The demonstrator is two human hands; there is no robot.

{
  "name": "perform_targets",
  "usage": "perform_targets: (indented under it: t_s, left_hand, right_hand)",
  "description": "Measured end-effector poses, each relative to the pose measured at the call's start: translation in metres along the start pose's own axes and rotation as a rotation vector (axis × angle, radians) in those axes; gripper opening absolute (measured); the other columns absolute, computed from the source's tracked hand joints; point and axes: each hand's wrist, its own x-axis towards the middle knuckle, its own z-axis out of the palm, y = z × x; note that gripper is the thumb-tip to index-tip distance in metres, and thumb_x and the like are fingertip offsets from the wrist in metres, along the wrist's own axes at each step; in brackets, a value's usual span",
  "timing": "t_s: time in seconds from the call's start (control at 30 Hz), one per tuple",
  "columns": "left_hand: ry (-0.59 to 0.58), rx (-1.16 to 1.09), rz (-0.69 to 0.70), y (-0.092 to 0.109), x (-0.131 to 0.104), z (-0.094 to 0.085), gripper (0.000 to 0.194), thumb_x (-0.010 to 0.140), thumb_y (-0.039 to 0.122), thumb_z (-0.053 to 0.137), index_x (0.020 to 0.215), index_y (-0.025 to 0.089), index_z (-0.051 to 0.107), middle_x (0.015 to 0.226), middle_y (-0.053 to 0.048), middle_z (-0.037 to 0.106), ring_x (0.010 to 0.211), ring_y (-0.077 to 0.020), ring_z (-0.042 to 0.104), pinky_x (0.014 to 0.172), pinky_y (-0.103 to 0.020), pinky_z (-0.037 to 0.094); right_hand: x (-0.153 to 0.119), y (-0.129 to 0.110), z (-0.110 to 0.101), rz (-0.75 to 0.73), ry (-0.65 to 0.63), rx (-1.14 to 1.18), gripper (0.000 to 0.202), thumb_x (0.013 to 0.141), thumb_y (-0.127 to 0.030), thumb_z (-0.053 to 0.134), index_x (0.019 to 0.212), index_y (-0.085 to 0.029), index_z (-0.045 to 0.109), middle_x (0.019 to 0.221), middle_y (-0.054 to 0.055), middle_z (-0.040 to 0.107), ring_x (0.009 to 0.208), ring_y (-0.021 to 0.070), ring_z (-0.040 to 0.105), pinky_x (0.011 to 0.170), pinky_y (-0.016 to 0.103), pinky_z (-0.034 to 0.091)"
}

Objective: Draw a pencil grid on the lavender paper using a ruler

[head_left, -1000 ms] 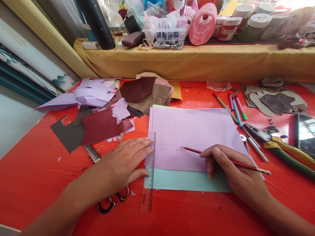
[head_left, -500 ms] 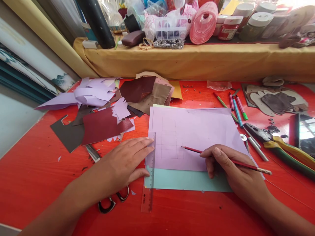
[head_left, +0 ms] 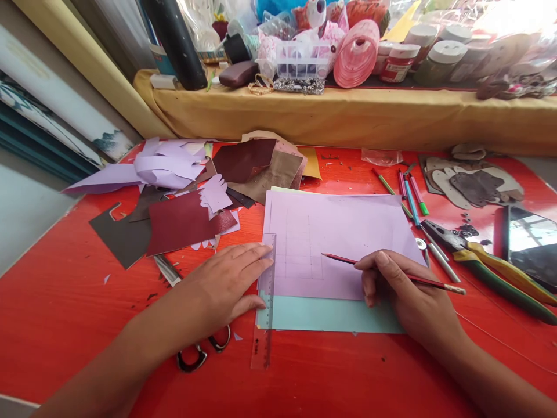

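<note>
A sheet of purple paper (head_left: 348, 232) with a faint pencil grid lies over a teal sheet (head_left: 331, 313) on the red table. My left hand (head_left: 237, 276) rests with fingers stretched out, its fingertips on a clear ruler (head_left: 261, 348) along the sheets' left edge. A red and black pencil (head_left: 342, 258) is held in my right hand (head_left: 395, 284), fingers closed around it. Its tip points at the paper just right of the drawn lines; whether it touches cannot be made out. Scissors (head_left: 191, 357) lie partly hidden under my left forearm.
Leather scraps (head_left: 187, 223) and purple paper cuttings (head_left: 167, 165) lie at the left. Felt pens (head_left: 413, 200), pliers (head_left: 483, 261) and a phone (head_left: 533, 238) are at the right. Behind stands a cloth-covered ledge (head_left: 304, 110) crowded with jars (head_left: 398, 62) and a white basket (head_left: 304, 58).
The view has shifted slightly, so things at the right appear further left. Both hands keep nearly the same pose on the ruler and pencil.
</note>
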Motion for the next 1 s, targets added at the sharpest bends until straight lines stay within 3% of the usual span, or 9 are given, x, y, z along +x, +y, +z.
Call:
perform_targets:
  t_s: [0.27, 0.47, 0.67, 0.87, 1.0]
  left_hand:
    - [0.019, -0.025, -0.019, 0.002, -0.002, 0.007, 0.056, 0.110, 0.052, 0.065, 0.154, 0.018, 0.059, 0.166, -0.013, 0.058, 0.152, -0.0316, 0.057, 0.126, -0.046, 0.044]
    - [0.005, -0.018, -0.023, 0.003, -0.001, 0.006, 0.055, 0.105, 0.044, 0.073, 0.152, 0.019, 0.060, 0.167, -0.012, 0.058, 0.152, -0.0318, 0.057, 0.126, -0.046, 0.045]
    - [-0.019, -0.042, -0.025, 0.005, 0.004, 0.001, 0.056, 0.102, 0.040, 0.078, 0.151, 0.016, 0.062, 0.167, -0.016, 0.057, 0.152, -0.0324, 0.058, 0.126, -0.045, 0.045]
    - [-0.053, -0.045, -0.028, 0.006, 0.006, -0.002, 0.055, 0.102, 0.042, 0.079, 0.149, 0.016, 0.065, 0.165, -0.016, 0.059, 0.151, -0.0340, 0.058, 0.126, -0.046, 0.045]
    - [-0.032, -0.070, -0.031, 0.004, 0.004, 0.000, 0.057, 0.102, 0.042, 0.078, 0.151, 0.016, 0.064, 0.166, -0.017, 0.058, 0.152, -0.0337, 0.057, 0.127, -0.045, 0.043]
  right_hand:
    - [-0.007, -0.013, 0.011, 0.056, -0.039, 0.035, 0.046, 0.108, -0.060, 0.066, 0.090, -0.021, 0.082, 0.059, 0.002, 0.068, 0.050, 0.0157, 0.063, 0.051, 0.028, 0.049]
    - [0.000, -0.033, 0.045, 0.018, -0.113, 0.105, 0.044, 0.108, -0.057, 0.067, 0.090, -0.020, 0.082, 0.060, 0.002, 0.069, 0.050, 0.0163, 0.063, 0.049, 0.028, 0.048]
    - [0.012, -0.028, 0.076, -0.019, -0.126, 0.142, 0.047, 0.106, -0.062, 0.067, 0.090, -0.019, 0.079, 0.062, 0.001, 0.067, 0.053, 0.0153, 0.063, 0.053, 0.028, 0.047]
    - [0.016, -0.013, 0.076, 0.000, -0.018, 0.119, 0.048, 0.106, -0.063, 0.066, 0.091, -0.019, 0.078, 0.063, 0.001, 0.067, 0.053, 0.0168, 0.062, 0.053, 0.030, 0.047]
    - [0.016, -0.009, 0.074, 0.024, -0.029, 0.123, 0.048, 0.106, -0.064, 0.066, 0.092, -0.019, 0.079, 0.062, 0.001, 0.066, 0.053, 0.0171, 0.062, 0.052, 0.030, 0.047]
